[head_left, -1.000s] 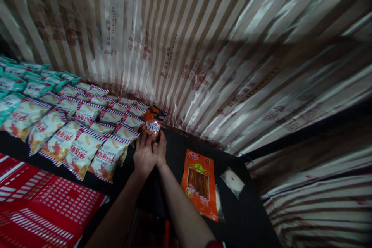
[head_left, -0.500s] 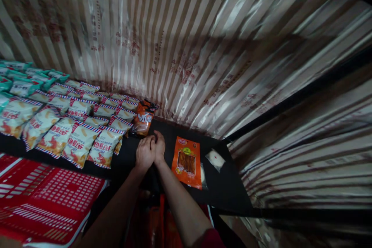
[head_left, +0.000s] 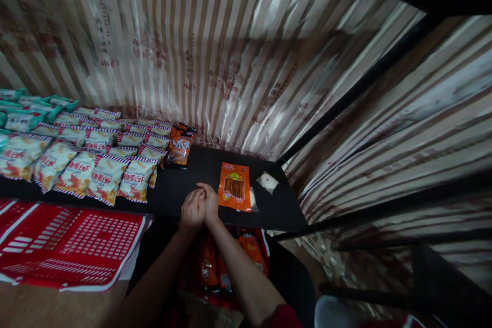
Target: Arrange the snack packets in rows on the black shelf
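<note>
- The left hand (head_left: 191,211) and the right hand (head_left: 210,204) are joined together, one folded against the other, at the near edge of the black table (head_left: 207,164).
- The grip is hand upon hand; whether some small thing lies between the palms, I cannot tell.
- The orange pack (head_left: 234,188) lies flat on the table at 2 o'clock from the hands, just beside the right one; if they touch, I cannot tell.
- A clear packet (head_left: 252,198) shows partly at the pack's 4 o'clock side.
- A white packet (head_left: 267,182) lies at 3 o'clock from the pack, apart from it.
- The orange bag (head_left: 180,148) is at 11 o'clock from the hands, next to the end of the white bags (head_left: 136,180).
- These white bags are in rows at 10 o'clock; the teal bags (head_left: 23,120) are farther in the same direction.
- The red basket (head_left: 103,236) is between 8 and 9 o'clock, below the table edge.
- At 5 o'clock, also below, are the lower packs (head_left: 251,252), orange, partly hidden by the right forearm (head_left: 240,271).
- The striped sheet (head_left: 192,87) hangs at 12 o'clock, behind the table.
</note>
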### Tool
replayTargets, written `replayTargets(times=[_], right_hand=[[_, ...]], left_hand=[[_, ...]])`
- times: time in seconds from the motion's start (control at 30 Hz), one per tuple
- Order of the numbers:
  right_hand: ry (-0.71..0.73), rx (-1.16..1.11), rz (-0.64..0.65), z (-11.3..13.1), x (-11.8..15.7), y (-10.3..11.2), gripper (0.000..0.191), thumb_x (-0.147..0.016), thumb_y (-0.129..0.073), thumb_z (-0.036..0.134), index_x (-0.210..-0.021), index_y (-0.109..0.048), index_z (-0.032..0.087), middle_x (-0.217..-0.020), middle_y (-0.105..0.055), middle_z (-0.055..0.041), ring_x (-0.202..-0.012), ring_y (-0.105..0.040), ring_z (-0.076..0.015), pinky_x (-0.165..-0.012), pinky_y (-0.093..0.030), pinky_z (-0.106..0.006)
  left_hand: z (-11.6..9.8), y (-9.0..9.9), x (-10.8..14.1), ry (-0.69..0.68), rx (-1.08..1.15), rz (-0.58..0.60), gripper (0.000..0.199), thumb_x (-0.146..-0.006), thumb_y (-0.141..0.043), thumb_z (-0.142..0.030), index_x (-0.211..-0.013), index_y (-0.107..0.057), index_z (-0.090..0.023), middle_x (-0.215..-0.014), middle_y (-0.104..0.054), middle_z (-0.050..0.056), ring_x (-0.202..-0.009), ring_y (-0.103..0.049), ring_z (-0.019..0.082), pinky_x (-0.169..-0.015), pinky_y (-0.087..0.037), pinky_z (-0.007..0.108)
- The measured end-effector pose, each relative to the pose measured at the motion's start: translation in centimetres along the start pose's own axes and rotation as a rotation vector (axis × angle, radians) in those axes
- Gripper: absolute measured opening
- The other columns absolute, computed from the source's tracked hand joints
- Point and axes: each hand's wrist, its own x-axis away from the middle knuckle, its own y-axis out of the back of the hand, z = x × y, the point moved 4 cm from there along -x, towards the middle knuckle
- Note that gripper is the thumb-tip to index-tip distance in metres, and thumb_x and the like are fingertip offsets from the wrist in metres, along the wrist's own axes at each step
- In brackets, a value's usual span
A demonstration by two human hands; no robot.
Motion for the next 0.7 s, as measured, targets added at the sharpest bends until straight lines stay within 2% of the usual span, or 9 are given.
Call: replayTargets(times=[0.2, 0.3, 0.47, 0.6, 0.7], right_hand=[[0.046, 0.068, 0.036, 0.3, 5.1, 1.5, 0.037, -0.076, -0.04, 0.01, -0.099, -0.068, 0.017, -0.096, -0.067, -0.006, -0.09, -0.062, -0.0162, -0.083, -0.048, -0.026], [0.056, 0.061, 0.046, 0.2, 7.6, 2.2, 0.036, -0.076, -0.04, 0.009, -0.097, -0.068, 0.018, -0.095, -0.067, -0.0051, -0.09, -0.061, -0.0158, -0.083, -0.048, -0.026], [0.028, 0.067, 0.079, -1.5, 10.5, 3.1, 0.037, -0.075, -0.041, 0.007, -0.096, -0.068, 0.02, -0.093, -0.067, -0.0042, -0.088, -0.061, -0.0165, -0.083, -0.048, -0.027], [-0.055, 0.145, 0.157, -4.1, 12.2, 3.2, 0.042, -0.073, -0.038, 0.004, -0.097, -0.068, 0.022, -0.088, -0.067, -0.0039, -0.082, -0.061, -0.0167, -0.081, -0.049, -0.028], [-0.118, 0.247, 0.207, -6.0, 13.6, 3.0, 0.041, -0.073, -0.04, 0.003, -0.098, -0.068, 0.021, -0.09, -0.067, -0.0058, -0.087, -0.061, -0.0177, -0.085, -0.048, -0.029]], left_hand=[[-1.3, 0.7, 4.7, -0.073, -0.037, -0.021, 0.036, -0.089, -0.027, -0.021, -0.098, -0.061, -0.015, -0.097, -0.066, 0.01, -0.094, -0.061, 0.018, -0.089, -0.049, 0.033], [-2.1, 1.0, 6.8, -0.128, -0.057, 0.01, 0.036, -0.089, -0.025, -0.02, -0.097, -0.06, -0.014, -0.096, -0.066, 0.011, -0.093, -0.06, 0.019, -0.088, -0.049, 0.034], [-2.7, 0.3, 9.6, -0.169, -0.064, 0.207, 0.036, -0.089, -0.025, -0.021, -0.099, -0.059, -0.014, -0.097, -0.065, 0.011, -0.094, -0.059, 0.02, -0.087, -0.049, 0.036], [-2.0, -1.5, 11.5, -0.088, -0.047, 0.381, 0.036, -0.09, -0.025, -0.021, -0.102, -0.058, -0.015, -0.1, -0.064, 0.01, -0.098, -0.058, 0.019, -0.09, -0.047, 0.035], [-1.0, -3.0, 13.1, -0.006, -0.072, 0.492, 0.036, -0.089, -0.026, -0.021, -0.101, -0.059, -0.016, -0.101, -0.064, 0.011, -0.1, -0.058, 0.02, -0.092, -0.046, 0.038]])
